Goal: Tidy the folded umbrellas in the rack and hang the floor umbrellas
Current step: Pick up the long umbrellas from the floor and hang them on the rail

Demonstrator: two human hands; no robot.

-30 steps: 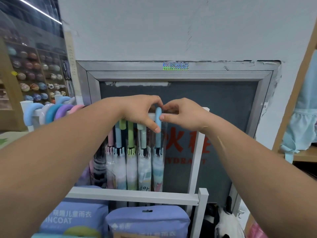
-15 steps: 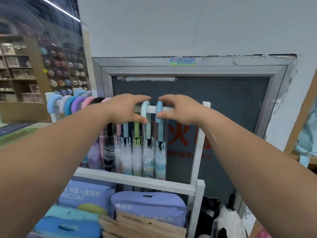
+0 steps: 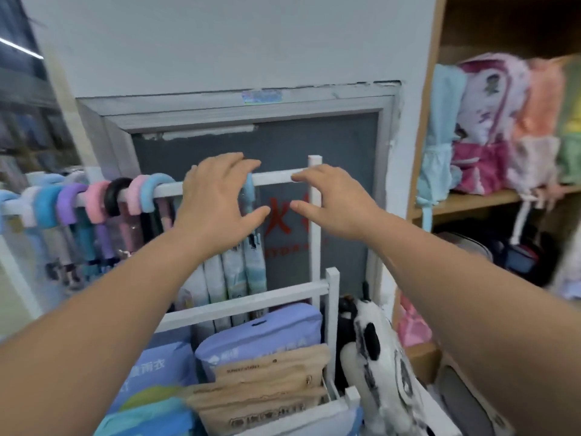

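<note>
A white rack carries a top rail hung with several umbrellas by their curved handles, in blue, purple, pink and black. The rightmost one has a light blue handle hooked over the rail. My left hand hovers in front of that handle with fingers spread and holds nothing. My right hand is just right of it, fingers loose and open, close to the rail and the rack's right post. The wrapped umbrella bodies hang below, partly hidden by my left forearm.
Packaged raincoats and brown paper packs fill the rack's lower bin. A black and white plush item lies on the floor at the right. A wooden shelf with backpacks stands at the right. A grey hydrant cabinet door is behind the rack.
Both hands have let go of the light blue handle and drawn back from the rail, fingers spreading. The view has swung to the right, bringing the backpack shelf into sight.
</note>
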